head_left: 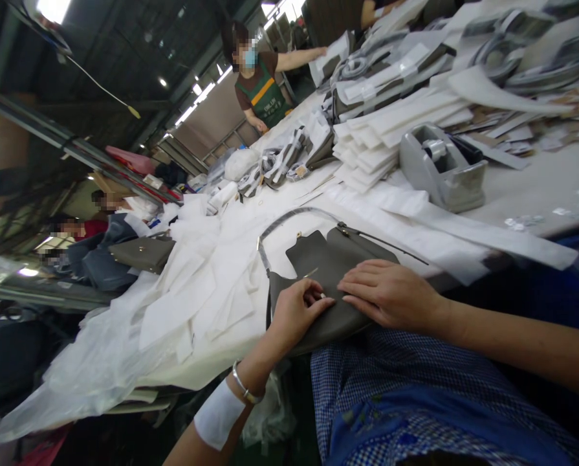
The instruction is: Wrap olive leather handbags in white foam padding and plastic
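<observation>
- Olive-grey handbag (332, 277) is laid at the near edge of the worktable (517, 188), right above the lap. A good part of it is covered by the two hands, so the middle can't be made out properly.
- Left hand (296, 312): fingers are curled, with thumb and index brought close together. Whether anything is pinched there can't be told, too small and partly hidden.
- Right hand (389, 294): fingers are pressed together and laid flat on the bag.
- Bag's inside isn't shown, so contents can't be told. Its strap (289, 221) is looped out onto the table.
- Tape dispenser (415, 162): a roll (435, 152) is seated in it, partly hidden by the sides.
- Second olive bag (143, 254) is seen off to the left, contents hidden.
- The co-worker (267, 87) across the table is cut off at the waist by the tabletop; another person's arm (383, 10) is cropped by the top edge.
- Wrapped pieces (391, 84) at the far right are pretty blurred.
</observation>
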A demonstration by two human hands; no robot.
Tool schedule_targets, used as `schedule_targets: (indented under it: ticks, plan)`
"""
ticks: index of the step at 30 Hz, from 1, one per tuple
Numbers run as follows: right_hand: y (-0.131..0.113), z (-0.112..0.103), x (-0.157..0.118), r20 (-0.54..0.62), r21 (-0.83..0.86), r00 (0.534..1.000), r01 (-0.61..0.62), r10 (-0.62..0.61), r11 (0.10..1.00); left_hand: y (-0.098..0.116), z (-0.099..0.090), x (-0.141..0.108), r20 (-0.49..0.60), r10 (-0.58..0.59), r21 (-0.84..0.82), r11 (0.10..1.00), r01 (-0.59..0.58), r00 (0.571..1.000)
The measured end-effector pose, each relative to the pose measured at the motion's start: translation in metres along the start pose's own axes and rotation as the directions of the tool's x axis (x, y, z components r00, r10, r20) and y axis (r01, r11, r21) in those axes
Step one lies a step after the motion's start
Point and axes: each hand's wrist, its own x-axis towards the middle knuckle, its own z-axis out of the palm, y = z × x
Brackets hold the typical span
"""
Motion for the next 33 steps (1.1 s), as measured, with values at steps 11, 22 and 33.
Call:
schedule_targets:
  ticks: [11,22,33]
  plan:
    - [-0.007,-0.011,0.005,-0.056,0.023,0.973,-0.222,0.223,0.975,0.012,-0.011,-0.028,-0.205,-0.064,-0.227,0.974,0.016,0.977]
    - [-0.02,-0.011,0.028,0.038,0.138,0.995,-0.096,0.092,0.986,-0.02,-0.024,-0.049,-0.432,-0.045,-0.213,0.976,-0.054,0.901]
    - [0.002,0.044,0.098,0.373,0.401,0.911,-0.328,0.175,0.855,-0.034,-0.013,-0.039,-0.547,-0.104,-0.377,0.916,-0.134,0.83]
